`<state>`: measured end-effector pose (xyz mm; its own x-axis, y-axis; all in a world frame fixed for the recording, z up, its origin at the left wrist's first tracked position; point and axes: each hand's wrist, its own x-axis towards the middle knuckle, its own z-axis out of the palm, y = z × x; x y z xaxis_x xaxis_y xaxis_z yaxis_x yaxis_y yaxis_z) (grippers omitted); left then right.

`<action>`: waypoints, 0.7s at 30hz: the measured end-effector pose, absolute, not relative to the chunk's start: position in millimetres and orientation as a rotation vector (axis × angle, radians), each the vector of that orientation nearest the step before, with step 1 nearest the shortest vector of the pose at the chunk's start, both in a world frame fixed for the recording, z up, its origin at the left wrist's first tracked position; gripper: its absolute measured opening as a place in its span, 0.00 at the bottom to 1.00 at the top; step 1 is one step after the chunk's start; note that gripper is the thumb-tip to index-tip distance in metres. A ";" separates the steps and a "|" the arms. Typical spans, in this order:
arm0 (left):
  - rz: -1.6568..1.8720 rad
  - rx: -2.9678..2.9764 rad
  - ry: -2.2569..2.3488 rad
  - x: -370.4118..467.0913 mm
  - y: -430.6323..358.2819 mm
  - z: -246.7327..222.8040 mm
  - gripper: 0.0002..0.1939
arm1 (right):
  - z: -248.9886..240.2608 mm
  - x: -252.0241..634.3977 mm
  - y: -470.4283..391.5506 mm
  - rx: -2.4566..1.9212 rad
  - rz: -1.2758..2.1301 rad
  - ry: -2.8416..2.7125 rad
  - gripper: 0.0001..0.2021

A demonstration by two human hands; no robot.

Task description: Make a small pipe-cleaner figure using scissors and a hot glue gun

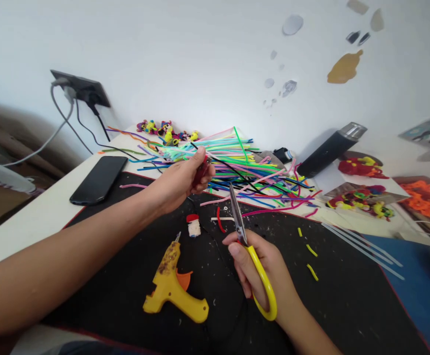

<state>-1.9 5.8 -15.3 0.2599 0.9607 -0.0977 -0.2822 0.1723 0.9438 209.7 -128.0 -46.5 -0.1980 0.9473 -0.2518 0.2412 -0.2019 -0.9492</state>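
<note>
My left hand (187, 177) is closed around a small red object (201, 172), with a black pipe cleaner (237, 169) running past its fingers over the pile. In my right hand (261, 266) are scissors (238, 217) with yellow handles, blades pointing up and closed or nearly so. Between the hands, a red strip (220, 219) and a white strip (222, 219) lie on the black mat (118, 276). A small white and red piece (193, 225) rests left of them. Nearer me lies a yellow glue gun (174, 286).
Colourful pipe cleaners (251, 162) pile up along the wall. A phone (99, 180) lies at left, a dark flask (331, 149) at right. Short yellow pieces (312, 250) and clear glue sticks (364, 246) lie right. Small figures (165, 130) sit behind.
</note>
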 end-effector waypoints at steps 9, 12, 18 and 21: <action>1.047 1.054 0.893 -4.7 3.7 -13.6 0.30 | -37.9 208.4 -126.7 -1.497 1.396 -1.504 0.24; 1.028 1.105 0.910 -7.6 2.3 -10.0 0.29 | -44.7 209.6 -126.0 -1.476 1.355 -1.548 0.25; 0.929 1.275 0.958 -15.4 0.0 0.0 0.25 | -53.1 210.7 -123.4 -1.467 1.289 -1.613 0.25; 0.881 1.325 0.971 -19.6 0.3 2.1 0.20 | -52.3 210.9 -122.5 -1.450 1.292 -1.626 0.24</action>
<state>-19.6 0.3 2.1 0.3626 0.9296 -0.0656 0.0251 0.0606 0.9978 210.9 -122.5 -52.3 -0.2243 0.9605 -0.1648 0.3775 -0.0703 -0.9233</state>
